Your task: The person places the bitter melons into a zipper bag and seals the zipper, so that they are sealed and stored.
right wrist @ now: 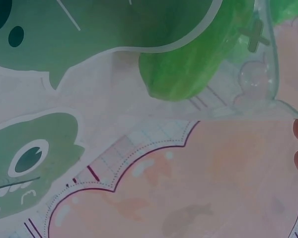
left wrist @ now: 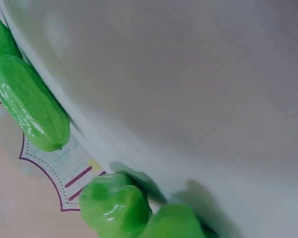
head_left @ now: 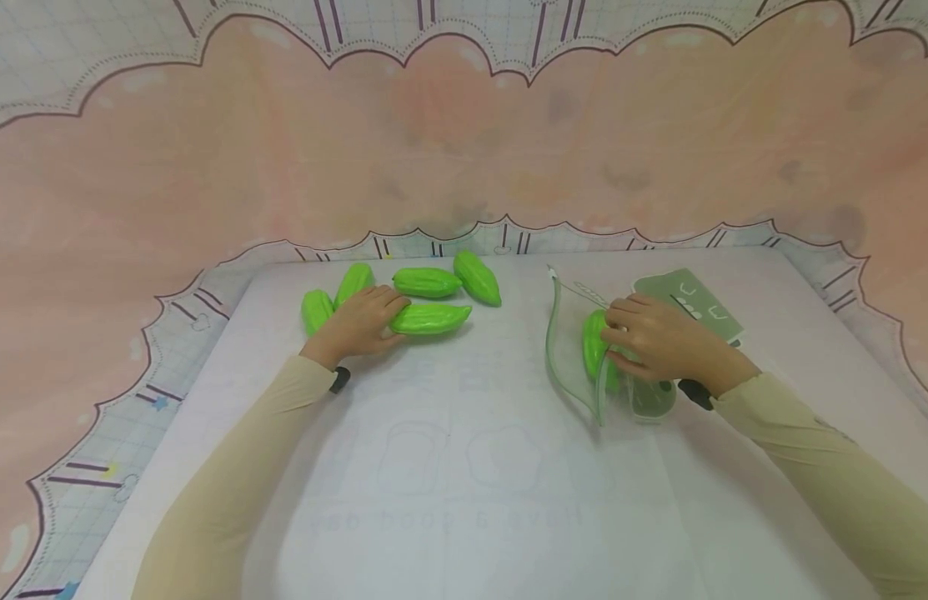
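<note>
1. Gripping a glossy, bright-green ridged gourd (head_left: 433, 319): left hand (head_left: 358, 323).
2. Right hand (head_left: 654, 343) is pinching a clear, green-edged plastic bag (head_left: 571, 354) at its 3 o'clock, matching gourd (head_left: 594, 343) inside.
3. Looks like mid-bagging; next probably needs a 3 o'clock carry, mouth held wide.

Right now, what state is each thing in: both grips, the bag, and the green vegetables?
Left grip: pinching one vegetable's end.
Right grip: holding the bag's edge.
Clear bag: mouth open.
Bagged vegetable: inside, partly hidden.
Held vegetable: in the left grip.
Other four vegetables: lying loose on the table.
</note>
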